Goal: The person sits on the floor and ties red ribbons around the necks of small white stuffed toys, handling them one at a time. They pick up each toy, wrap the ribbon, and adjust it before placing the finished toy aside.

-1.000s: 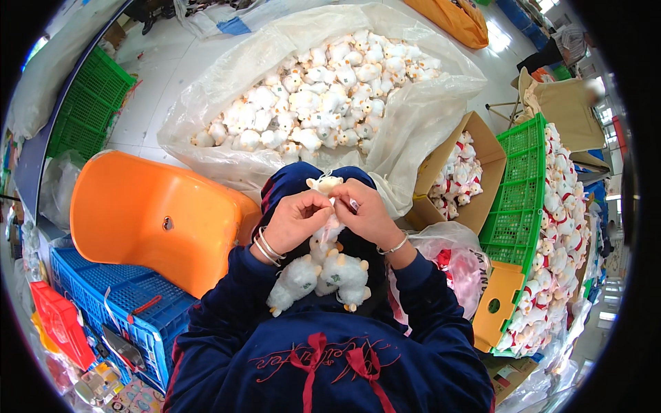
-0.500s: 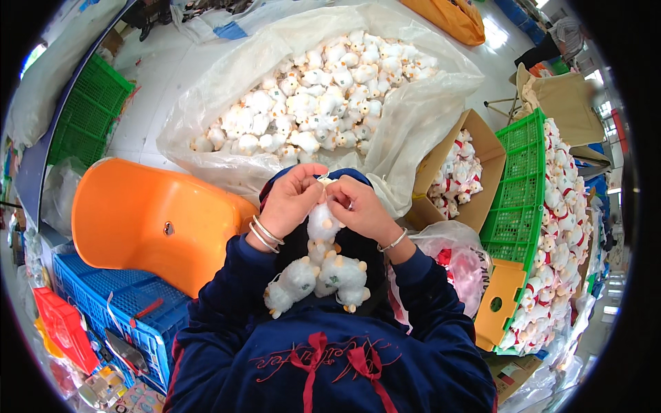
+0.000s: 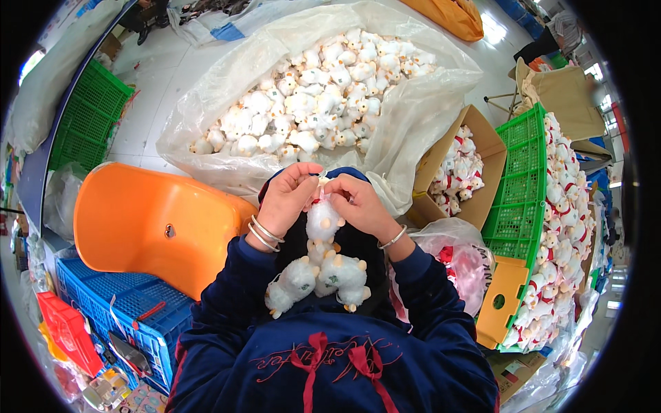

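A small white plush toy (image 3: 322, 219) with beige feet is held upright over my lap, head end away from me. My left hand (image 3: 290, 195) pinches at its top with thumb and forefinger. Opposite it, my right hand (image 3: 361, 206) is closed around the toy's neck, where a bit of red shows between the fingers. The fingertips hide most of the toy's head. Below lie more white plush toys, one on the left (image 3: 292, 283) and one on the right (image 3: 343, 278), with a beige part between them.
Ahead spreads a large clear plastic bag (image 3: 227, 76) heaped with white plush toys. Right of it stand a cardboard box (image 3: 482, 186) and a green crate (image 3: 516, 175) beside toys with red neckbands. An orange chair (image 3: 138, 227) and blue crate (image 3: 148, 310) stand left.
Red has come into view at the held toy's neck. Both hands stay at its top, with the fingers slightly shifted; the toys on my lap lie as before.
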Motion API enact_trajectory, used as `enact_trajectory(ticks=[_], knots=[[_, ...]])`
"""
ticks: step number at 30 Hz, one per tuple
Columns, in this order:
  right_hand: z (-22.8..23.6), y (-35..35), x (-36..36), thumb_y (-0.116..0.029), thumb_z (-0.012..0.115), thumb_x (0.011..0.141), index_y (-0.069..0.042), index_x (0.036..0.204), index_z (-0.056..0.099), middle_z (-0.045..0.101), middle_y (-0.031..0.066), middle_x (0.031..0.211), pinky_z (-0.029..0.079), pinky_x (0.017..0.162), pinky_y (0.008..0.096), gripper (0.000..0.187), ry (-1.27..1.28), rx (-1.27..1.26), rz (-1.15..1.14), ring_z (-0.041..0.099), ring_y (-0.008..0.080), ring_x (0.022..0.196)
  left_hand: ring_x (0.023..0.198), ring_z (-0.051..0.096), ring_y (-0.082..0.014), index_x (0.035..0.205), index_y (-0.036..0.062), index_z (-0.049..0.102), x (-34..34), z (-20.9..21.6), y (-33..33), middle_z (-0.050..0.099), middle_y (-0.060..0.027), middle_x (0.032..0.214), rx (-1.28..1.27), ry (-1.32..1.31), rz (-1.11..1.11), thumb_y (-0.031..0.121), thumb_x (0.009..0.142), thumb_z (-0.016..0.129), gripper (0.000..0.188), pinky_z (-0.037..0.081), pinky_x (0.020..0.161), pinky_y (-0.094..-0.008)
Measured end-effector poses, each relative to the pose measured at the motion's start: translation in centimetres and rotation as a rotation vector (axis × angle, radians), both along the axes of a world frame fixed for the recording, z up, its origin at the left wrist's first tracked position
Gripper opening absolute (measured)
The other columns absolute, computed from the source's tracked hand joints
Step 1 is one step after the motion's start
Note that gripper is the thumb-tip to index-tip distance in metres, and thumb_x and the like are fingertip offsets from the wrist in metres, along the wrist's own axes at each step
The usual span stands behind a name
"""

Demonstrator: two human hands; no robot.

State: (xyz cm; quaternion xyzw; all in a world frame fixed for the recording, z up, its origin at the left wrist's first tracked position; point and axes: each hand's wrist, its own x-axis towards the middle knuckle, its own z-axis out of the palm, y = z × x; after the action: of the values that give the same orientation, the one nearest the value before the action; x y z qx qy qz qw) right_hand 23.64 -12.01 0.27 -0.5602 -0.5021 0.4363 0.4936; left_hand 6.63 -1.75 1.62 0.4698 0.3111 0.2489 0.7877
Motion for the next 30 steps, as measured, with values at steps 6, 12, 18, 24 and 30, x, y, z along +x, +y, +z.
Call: enact_trajectory(ticks=[6,12,18,24,30], knots=[[0.0,0.1,0.1,-0.003,0.060,0.095,0.000,0.104,0.066,0.064,0.0008,0.089,0.047,0.065,0.0228,0.012,0.044,-0.046,-0.006,0.056,0.0058,0.074,0.060,0.045,-0.0031,0.122,0.0010,0.061,-0.6,0.2,0.2,0.056,0.0043,0.074,-0.040,-0.031,-0.001,0.008,0.101,0.057,0.023,0.036,0.055,-0.0199],[-0.1,0.2,0.1,-0.004,0.060,0.095,0.000,0.104,0.066,0.064,0.0011,0.088,0.047,0.062,0.0222,0.012,0.014,-0.014,-0.010,0.056,0.0051,0.069,0.058,0.043,-0.0022,0.122,0.0025,0.062,-1.7,1.0,0.2,0.055,0.0053,0.072,-0.042,0.000,0.006,0.010,0.102,0.057,0.022,0.033,0.051,-0.0195],[0.1,0.1,0.1,-0.004,0.059,0.095,0.000,0.103,0.066,0.063,0.0008,0.086,0.047,0.062,0.0223,0.012,0.006,-0.046,-0.001,0.056,0.0056,0.068,0.053,0.041,-0.0024,0.115,0.0040,0.065,-3.3,2.0,0.5,0.052,0.0048,0.065,-0.066,0.029,0.094,0.015,0.104,0.057,0.017,0.030,0.047,-0.0197],[0.1,0.2,0.1,-0.005,0.060,0.094,-0.001,0.103,0.066,0.063,0.0011,0.086,0.047,0.064,0.0231,0.012,-0.030,-0.040,-0.006,0.055,0.0060,0.071,0.051,0.037,-0.0042,0.107,0.0047,0.066,-4.9,1.5,2.2,0.047,0.0045,0.061,0.043,-0.143,0.422,0.021,0.107,0.055,0.020,0.030,0.049,-0.0206],[0.3,0.2,0.2,-0.005,0.060,0.094,-0.001,0.103,0.067,0.063,0.0011,0.086,0.046,0.066,0.0231,0.012,-0.017,-0.071,0.001,0.055,0.0066,0.072,0.086,0.059,-0.0043,0.113,0.0024,0.072,-5.3,1.4,2.0,0.070,0.0016,0.102,0.394,0.123,0.135,0.006,0.101,0.056,0.020,0.047,0.076,-0.0200]])
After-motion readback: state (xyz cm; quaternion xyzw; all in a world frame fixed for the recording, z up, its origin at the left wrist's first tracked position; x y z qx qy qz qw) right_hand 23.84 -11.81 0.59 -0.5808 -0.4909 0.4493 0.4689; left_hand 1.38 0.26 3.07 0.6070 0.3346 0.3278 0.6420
